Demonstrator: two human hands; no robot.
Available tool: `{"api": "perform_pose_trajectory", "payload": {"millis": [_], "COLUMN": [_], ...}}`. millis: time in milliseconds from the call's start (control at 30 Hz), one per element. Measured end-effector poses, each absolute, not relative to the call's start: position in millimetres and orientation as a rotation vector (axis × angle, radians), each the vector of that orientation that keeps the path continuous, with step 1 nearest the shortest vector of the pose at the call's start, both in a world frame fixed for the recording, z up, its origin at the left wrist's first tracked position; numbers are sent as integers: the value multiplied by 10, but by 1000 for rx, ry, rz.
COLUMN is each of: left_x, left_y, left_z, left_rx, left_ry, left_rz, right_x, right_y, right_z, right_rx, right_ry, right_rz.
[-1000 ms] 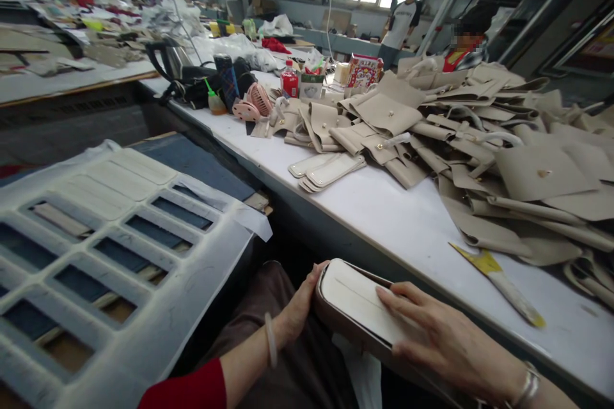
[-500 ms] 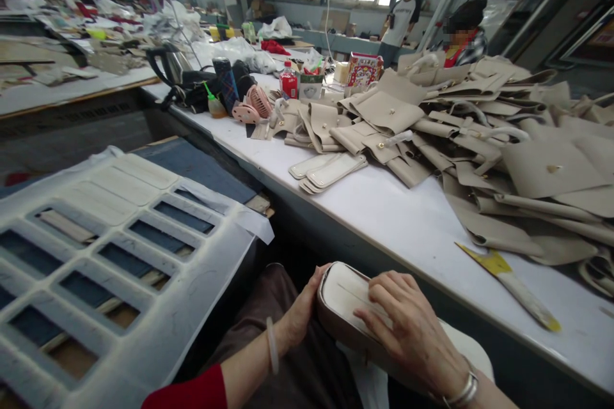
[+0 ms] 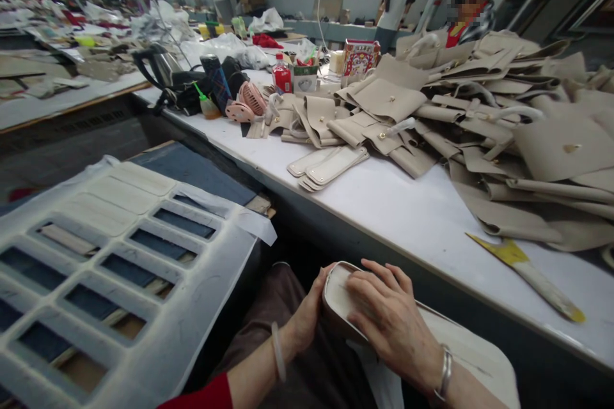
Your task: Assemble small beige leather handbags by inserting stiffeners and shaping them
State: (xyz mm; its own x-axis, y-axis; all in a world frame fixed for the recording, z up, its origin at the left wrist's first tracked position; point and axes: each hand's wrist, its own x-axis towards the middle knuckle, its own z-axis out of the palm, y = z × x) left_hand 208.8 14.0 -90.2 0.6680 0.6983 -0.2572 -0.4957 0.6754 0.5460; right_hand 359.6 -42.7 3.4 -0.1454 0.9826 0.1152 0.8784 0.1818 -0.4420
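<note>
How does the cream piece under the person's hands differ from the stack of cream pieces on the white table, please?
The cream piece is single, at the lap, its end gripped by the left hand, the right hand flat on top; the stack is several fanned pieces, untouched on the table. The cream piece shows a darker side wall; the stack looks flat. Both are pale, oblong, round-cornered.

Panel (image 3: 337,294): long, cream, rounded corners, faint line along top face, taupe side wall beneath rim. Lies flat-side-up on lap, slightly tilted, just below table edge, long axis running toward right. Left hand (image 3: 307,323) cups rounded near end, thumb on rim. Right hand (image 3: 384,319) lies flat on top, fingers spread, covering middle; far end shows past wrist.
</note>
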Motion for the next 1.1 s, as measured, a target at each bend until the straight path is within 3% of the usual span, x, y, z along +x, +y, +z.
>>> {"api": "perform_pose_trajectory", "payload": {"millis": [400, 767, 1100], "left_x": [1978, 1879, 1753], "left_y": [258, 455, 526], "left_z": [-739, -743, -816], "left_rx": [440, 534, 618], "left_ry": [503, 524, 553], "left_rz": [542, 353, 238], "right_x": [3569, 3461, 3445], "right_y": [-480, -541, -556], "right_z": [44, -66, -69], "right_rx": [-1811, -1847, -1849], "right_ry": [-2042, -1884, -1857], "right_rz": [465, 203, 181]}}
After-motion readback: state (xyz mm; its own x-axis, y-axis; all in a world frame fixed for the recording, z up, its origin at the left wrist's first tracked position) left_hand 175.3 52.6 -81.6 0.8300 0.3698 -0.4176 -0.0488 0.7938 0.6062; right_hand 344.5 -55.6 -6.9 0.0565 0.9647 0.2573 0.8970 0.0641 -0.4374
